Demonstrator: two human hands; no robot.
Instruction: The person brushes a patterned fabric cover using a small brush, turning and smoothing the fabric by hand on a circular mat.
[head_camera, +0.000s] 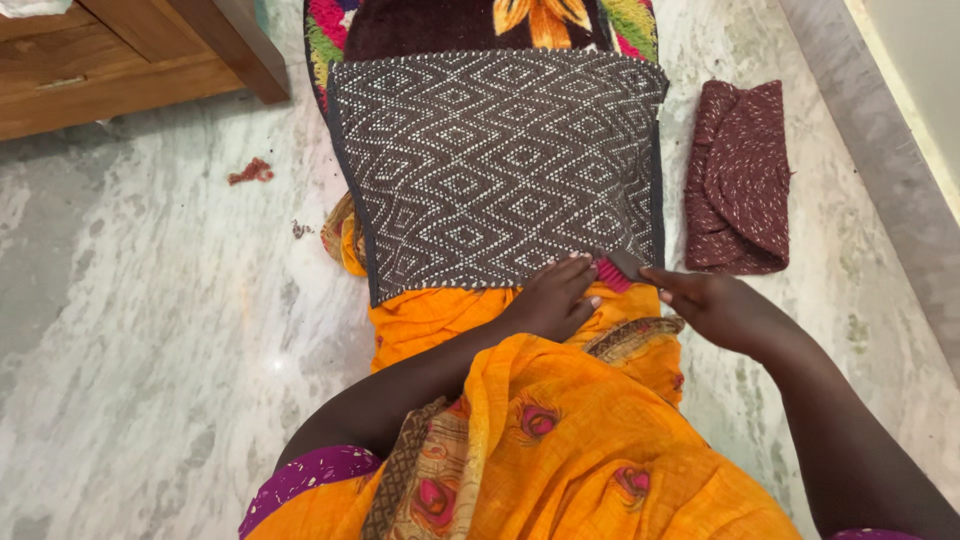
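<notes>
A dark grey mat (495, 165) with a white diamond weave lies across my lap and the floor, its far edge over a floral cloth (480, 22). My left hand (552, 298) rests on the mat's near edge with its fingertips pressed down. My right hand (712, 308) is beside it, fingers pinching the near right corner of the mat, where a small pink-red piece (612, 273) shows between the two hands. What the pink piece is cannot be made out. Orange patterned cloth (560, 420) covers my lap below the hands.
A folded maroon speckled mat (740, 180) lies on the marble floor (150, 330) to the right. A wooden cabinet (120, 60) stands at the upper left. Small red scraps (250, 172) lie on the floor. A raised stone ledge (890, 130) runs along the right side.
</notes>
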